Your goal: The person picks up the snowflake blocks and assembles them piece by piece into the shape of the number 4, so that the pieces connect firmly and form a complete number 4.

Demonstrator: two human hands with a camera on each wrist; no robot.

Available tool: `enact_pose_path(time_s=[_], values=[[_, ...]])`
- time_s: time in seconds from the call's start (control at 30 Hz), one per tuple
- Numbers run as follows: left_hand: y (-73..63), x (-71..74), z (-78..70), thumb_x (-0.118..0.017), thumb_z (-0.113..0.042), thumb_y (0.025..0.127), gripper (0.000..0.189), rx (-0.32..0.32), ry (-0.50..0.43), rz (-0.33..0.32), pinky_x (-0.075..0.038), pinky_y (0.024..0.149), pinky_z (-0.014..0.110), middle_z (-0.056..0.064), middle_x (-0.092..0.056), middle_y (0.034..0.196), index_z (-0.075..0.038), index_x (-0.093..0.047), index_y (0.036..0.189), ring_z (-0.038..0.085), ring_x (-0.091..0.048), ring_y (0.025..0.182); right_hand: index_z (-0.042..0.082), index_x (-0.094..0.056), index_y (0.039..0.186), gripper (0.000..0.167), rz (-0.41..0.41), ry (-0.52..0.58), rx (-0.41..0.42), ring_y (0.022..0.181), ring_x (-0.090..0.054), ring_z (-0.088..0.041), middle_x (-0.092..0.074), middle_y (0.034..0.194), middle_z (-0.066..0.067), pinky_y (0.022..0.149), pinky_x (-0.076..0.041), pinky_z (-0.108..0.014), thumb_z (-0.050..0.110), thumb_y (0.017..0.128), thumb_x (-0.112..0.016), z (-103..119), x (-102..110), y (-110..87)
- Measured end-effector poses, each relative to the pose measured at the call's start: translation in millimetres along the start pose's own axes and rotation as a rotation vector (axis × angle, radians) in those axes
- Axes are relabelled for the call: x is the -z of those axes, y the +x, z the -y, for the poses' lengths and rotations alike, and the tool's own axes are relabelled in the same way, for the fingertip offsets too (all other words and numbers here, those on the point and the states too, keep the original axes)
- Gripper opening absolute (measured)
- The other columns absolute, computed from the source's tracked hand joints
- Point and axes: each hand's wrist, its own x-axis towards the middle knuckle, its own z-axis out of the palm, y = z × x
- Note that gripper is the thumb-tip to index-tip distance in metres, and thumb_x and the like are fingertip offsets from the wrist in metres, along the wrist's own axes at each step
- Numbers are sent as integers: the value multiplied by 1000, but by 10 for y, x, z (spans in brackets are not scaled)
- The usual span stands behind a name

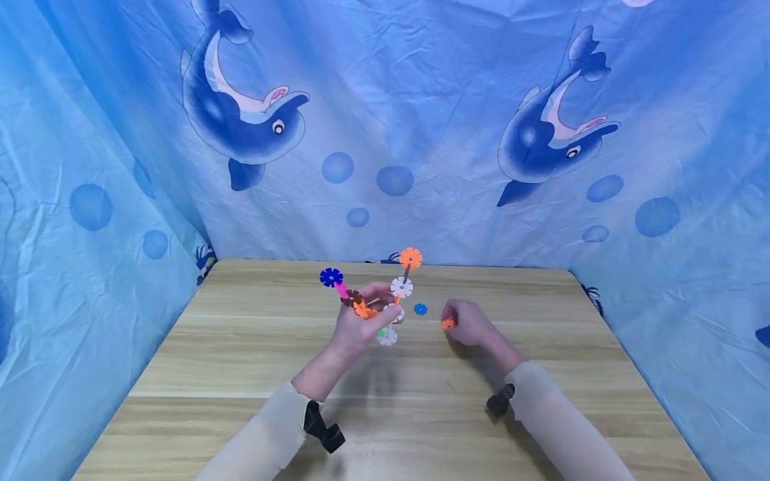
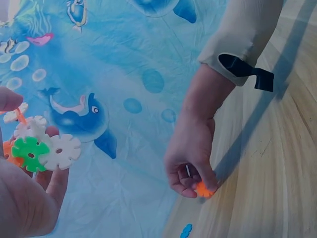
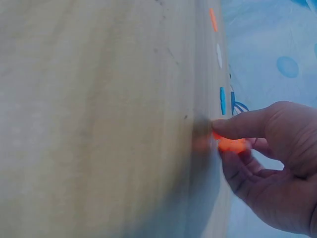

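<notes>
Orange piece [image 3: 232,145] blurry, partly hidden

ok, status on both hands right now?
Left hand: closed, holding the linked discs.
Right hand: closed, pinching orange plastic; one piece or two, can't tell.

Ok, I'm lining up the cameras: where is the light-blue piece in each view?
Head: light-blue piece below and right of centre, left of the right hand.
Left wrist: light-blue piece at the bottom edge, below the right hand.
Right wrist: light-blue piece right of centre, edge-on, just above the fingers.
Shared landmark: the right hand.
</notes>
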Motion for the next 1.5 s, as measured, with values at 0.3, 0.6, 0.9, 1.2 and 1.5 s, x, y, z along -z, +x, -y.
enact_pose_path(time_s=[0.3,0.6,0.9,1.2,1.5], values=[[57,15,0,-73,8,90,41,18,-101,25,-68,82,30,-6,-75,107,15,-60,128,12,-75,86,10,-71,98,11,-120,98,39,86,-70,-17,-73,91,-4,79,-63,-34,2,92,-76,92,173,-138],[65,-43,25,-74,-6,96,26,62,-61,-181,-61,85,20,-3,-72,104,6,-69,118,15,-70,99,8,-75,97,9,-384,259,251,92,-79,-24,-79,95,-7,85,-68,-35,1,93,-79,588,473,-338],[117,-117,55,-76,-10,97,9,115,-102,-322,-59,79,20,-1,-72,100,-3,-75,102,14,-70,94,1,-77,91,15,-519,484,587,90,-81,-22,-81,95,-16,86,-66,-26,-12,86,-81,1054,518,-485],[90,-152,55,-71,-5,101,16,46,-197,-195,-69,77,33,1,-73,102,7,-69,112,16,-75,83,3,-80,93,17,-537,498,685,94,-80,-24,-80,96,-17,92,-65,-27,-12,85,-82,1237,487,-508],[77,-156,54,-71,-6,100,20,40,-198,-161,-69,77,32,3,-76,100,9,-69,113,17,-78,75,6,-81,91,17,-587,403,670,92,-80,-25,-82,95,-11,89,-65,-22,-9,84,-84,1258,477,-538]])
